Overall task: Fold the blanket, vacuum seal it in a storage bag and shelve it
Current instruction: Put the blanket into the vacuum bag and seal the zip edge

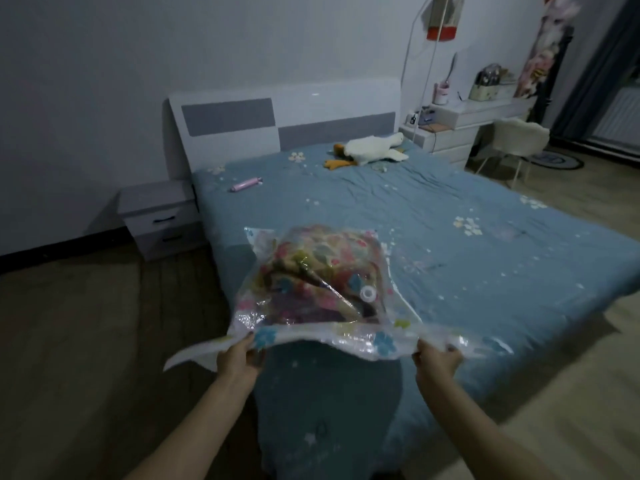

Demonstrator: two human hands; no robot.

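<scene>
the bed (433, 237), a wide mattress under a wrinkled blue sheet with small pale flowers, stretches away beyond the fingers; its near corner runs out of the picture below, between the forearms. bare wooden floor lies open on both outer sides of the hands. resting on the sheet just past the fingertips is the storage bag (322, 289), clear crinkly plastic printed with bright flowers, its near edge lifted off the mattress. inside it the blanket (311, 271) shows as a rounded multicoloured bundle, its folds blurred by glare on the plastic. a round white valve (367, 293) sits on the bag's top, nearer the right fingers. the left hand (239, 358) pinches the bag's near edge, thumb on top, the other fingers hidden beneath the plastic; a loose flap trails outward past it. the right hand (437, 358) grips the same edge, fingers curled under and out of sight. far beyond the fingers lie a white plush goose (374, 148) and a small pink tube (246, 185).
</scene>
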